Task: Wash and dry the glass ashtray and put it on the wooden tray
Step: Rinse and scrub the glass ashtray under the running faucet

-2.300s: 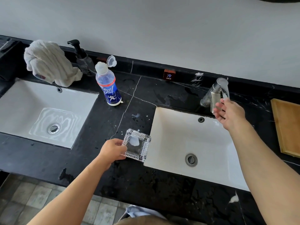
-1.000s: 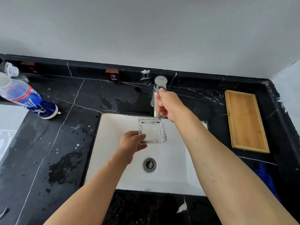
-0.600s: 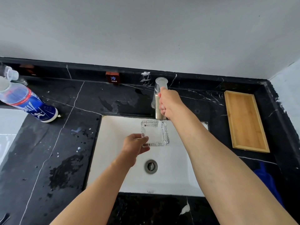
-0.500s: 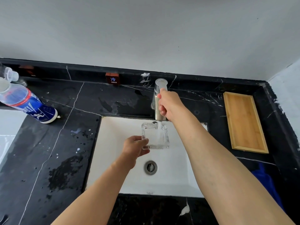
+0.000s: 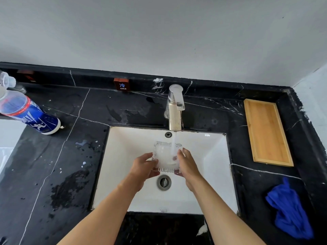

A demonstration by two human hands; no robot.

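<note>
The square ribbed glass ashtray (image 5: 166, 158) hangs over the white sink (image 5: 212, 156), under a stream of water (image 5: 173, 145) running from the steel tap (image 5: 175, 110). My left hand (image 5: 142, 167) grips its left side and my right hand (image 5: 187, 165) grips its right side, thumb inside the bowl. Water pools white in the ashtray. The wooden tray (image 5: 267, 131) lies empty on the black counter at the right, well apart from both hands.
A blue cloth (image 5: 290, 209) lies crumpled on the counter at the near right. A blue-labelled bottle (image 5: 26, 114) stands at the far left beside a second sink (image 5: 7, 138). The drain (image 5: 164, 182) sits just below the hands. Wet patches mark the black marble counter (image 5: 70, 156).
My right hand has left the tap handle and come down onto the ashtray's right side. Water now runs from the tap into the ashtray, which sits lower over the sink.
</note>
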